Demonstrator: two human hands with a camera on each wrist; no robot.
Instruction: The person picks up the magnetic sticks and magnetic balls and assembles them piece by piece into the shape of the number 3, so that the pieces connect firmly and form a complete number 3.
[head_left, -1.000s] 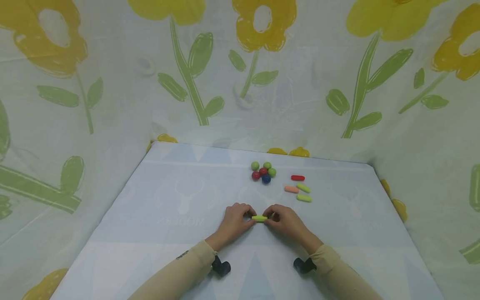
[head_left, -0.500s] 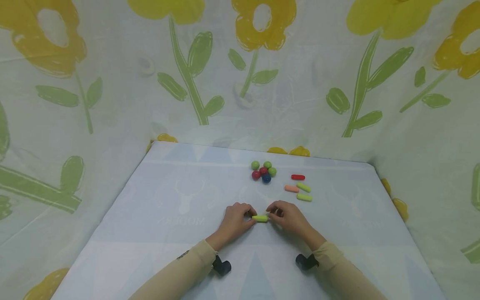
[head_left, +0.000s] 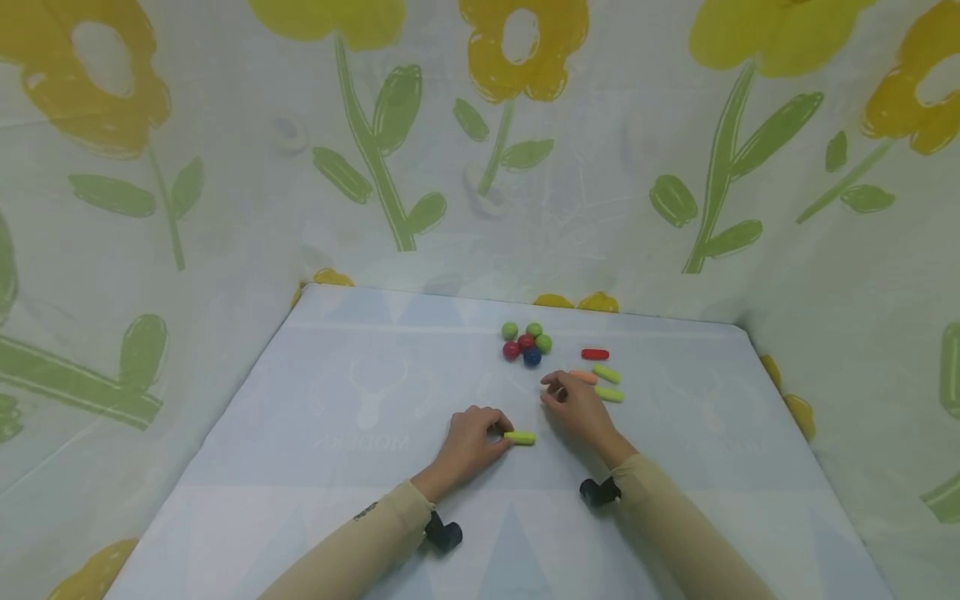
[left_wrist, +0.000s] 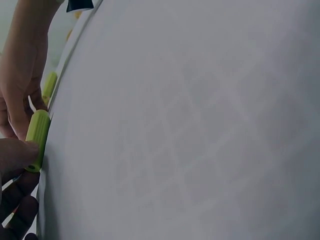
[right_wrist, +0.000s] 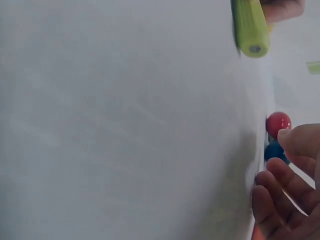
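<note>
Place: a screened-off table booth, consistent with a recording set-up. Evidence: a white sheet (head_left: 232, 237) printed with large flowers (head_left: 525, 79) hangs along the left, far and right sides; the pale table (head_left: 247, 450) between carries printed triangles (head_left: 512, 542), stag heads (head_left: 371, 396) and reversed lettering (head_left: 367, 442); wrist cameras (head_left: 446, 535) are worn. Building type behind the sheet: cannot be determined.

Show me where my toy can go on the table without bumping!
The table is bare left of the left hand and balls, right of the loose sticks, and between the sleeves. It's crowded where the balls bunch up, where the right hand is near those sticks, and where the left hand pinches a green stick.
</note>
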